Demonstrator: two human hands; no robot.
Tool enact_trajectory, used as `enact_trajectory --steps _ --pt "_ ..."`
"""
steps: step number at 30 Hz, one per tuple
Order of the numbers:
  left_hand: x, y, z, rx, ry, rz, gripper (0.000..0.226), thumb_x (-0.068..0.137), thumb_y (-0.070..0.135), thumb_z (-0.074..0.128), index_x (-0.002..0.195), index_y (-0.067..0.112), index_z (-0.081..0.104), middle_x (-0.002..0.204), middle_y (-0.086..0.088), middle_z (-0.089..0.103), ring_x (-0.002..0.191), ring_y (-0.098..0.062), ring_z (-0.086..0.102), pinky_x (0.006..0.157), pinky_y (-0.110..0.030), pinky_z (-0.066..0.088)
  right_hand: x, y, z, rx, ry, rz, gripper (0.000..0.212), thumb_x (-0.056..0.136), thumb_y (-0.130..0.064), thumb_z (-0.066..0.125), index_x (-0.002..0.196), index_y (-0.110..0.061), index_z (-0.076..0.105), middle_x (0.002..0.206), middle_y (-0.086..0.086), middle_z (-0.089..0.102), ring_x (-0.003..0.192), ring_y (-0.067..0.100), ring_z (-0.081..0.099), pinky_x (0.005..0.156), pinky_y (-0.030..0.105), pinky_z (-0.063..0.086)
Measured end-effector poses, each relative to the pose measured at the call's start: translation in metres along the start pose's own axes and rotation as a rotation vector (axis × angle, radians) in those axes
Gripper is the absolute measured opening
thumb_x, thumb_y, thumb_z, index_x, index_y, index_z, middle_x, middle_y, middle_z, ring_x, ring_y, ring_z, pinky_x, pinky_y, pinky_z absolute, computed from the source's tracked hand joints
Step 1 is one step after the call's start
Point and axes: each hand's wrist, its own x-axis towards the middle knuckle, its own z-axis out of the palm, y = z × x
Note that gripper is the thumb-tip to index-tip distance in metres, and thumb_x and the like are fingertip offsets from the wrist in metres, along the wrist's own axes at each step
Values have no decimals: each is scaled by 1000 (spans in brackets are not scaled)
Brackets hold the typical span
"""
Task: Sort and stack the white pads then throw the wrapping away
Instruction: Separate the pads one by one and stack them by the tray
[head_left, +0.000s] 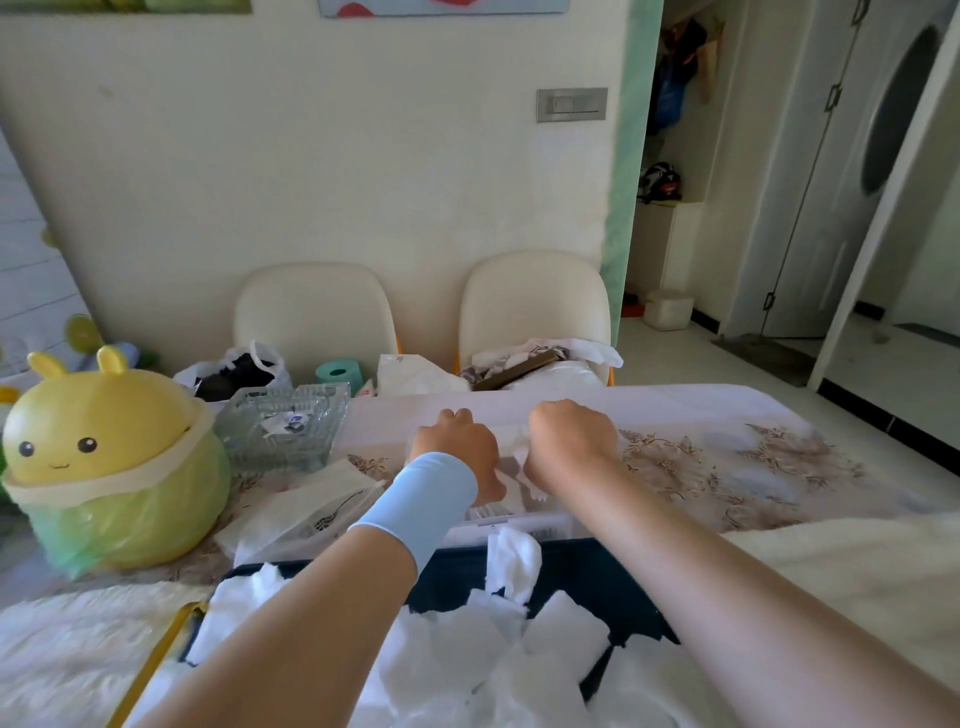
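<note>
Both my hands reach out over the middle of the table. My left hand (457, 452), with a light blue wrist sleeve, and my right hand (569, 441) have curled fingers that grip a white pad (511, 454) held between them. Under the hands stands a clear plastic box (519, 522); what lies inside it is mostly hidden. Several loose white pads (467, 649) lie heaped on a dark blue surface (576, 566) near me. One crumpled white pad (514, 561) sticks up at the far edge of that heap.
A yellow bunny-shaped bin (109, 457) lined with a green bag stands at the left. Behind it sit a glass dish (285, 423), a tissue pack (306, 506), bags and a green paper roll (338, 374). Two cream chairs (317, 312) face the floral tablecloth (727, 462).
</note>
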Motion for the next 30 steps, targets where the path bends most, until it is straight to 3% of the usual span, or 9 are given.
enact_trajectory --steps 4,6,11,16,20,22,24,26,30 --pt "-6 -2 1 -53 10 27 48 84 55 56 128 39 58 127 -2 46 123 -25 42 94 -39 45 2 -20 3 -103 -16 -36 13 89 -26 69 98 -20 62 94 0 63 93 23 65 68 27 42" --pt "-8 -6 2 -84 22 55 49 84 56 56 130 40 55 127 -2 46 123 -25 42 94 -38 44 4 -24 7 25 -91 15 11 89 -24 67 92 -19 58 103 2 67 87 23 63 69 28 43" --pt "-17 -22 6 -218 4 110 63 87 52 59 145 37 38 140 1 41 132 -23 36 103 -41 40 7 -10 -2 511 -282 169 13 90 -21 53 84 -9 54 67 10 63 56 23 57 55 24 40" --pt "-28 -28 8 -340 -6 146 60 93 43 56 148 32 34 148 3 39 137 -21 33 110 -40 36 -2 -4 3 436 -329 73 15 89 -8 42 78 -7 51 62 14 58 51 24 50 51 23 38" --pt "-39 -31 7 -268 32 114 63 96 49 49 153 31 27 159 3 24 146 -22 20 118 -43 24 -10 4 3 255 -52 -61 25 95 -21 45 102 -13 67 100 6 67 93 28 64 75 30 50" --pt "-42 -32 10 -214 -29 81 69 98 55 41 156 28 18 164 2 11 150 -25 10 121 -44 15 -20 3 5 177 15 -207 40 101 -37 40 129 -17 61 134 7 59 124 29 53 98 38 46" --pt "-44 -31 18 -240 -123 46 72 98 58 33 158 27 7 166 2 -1 152 -24 -1 123 -46 8 -30 -1 10 131 -94 -332 59 105 -50 30 154 -18 36 162 9 29 148 28 27 116 45 29" --pt "-42 -29 25 -271 -157 37 72 99 56 30 157 27 -1 166 3 -9 152 -21 -8 123 -47 3 -34 -6 20 122 -233 -367 66 106 -54 20 160 -17 16 169 9 4 155 25 3 124 48 13" --pt "-41 -27 23 -280 -148 80 71 101 49 31 158 23 -4 166 2 -11 152 -18 -10 124 -40 -2 -33 -4 31 165 -348 -321 69 105 -56 12 162 -19 -1 168 8 -12 155 21 -13 125 47 -2"
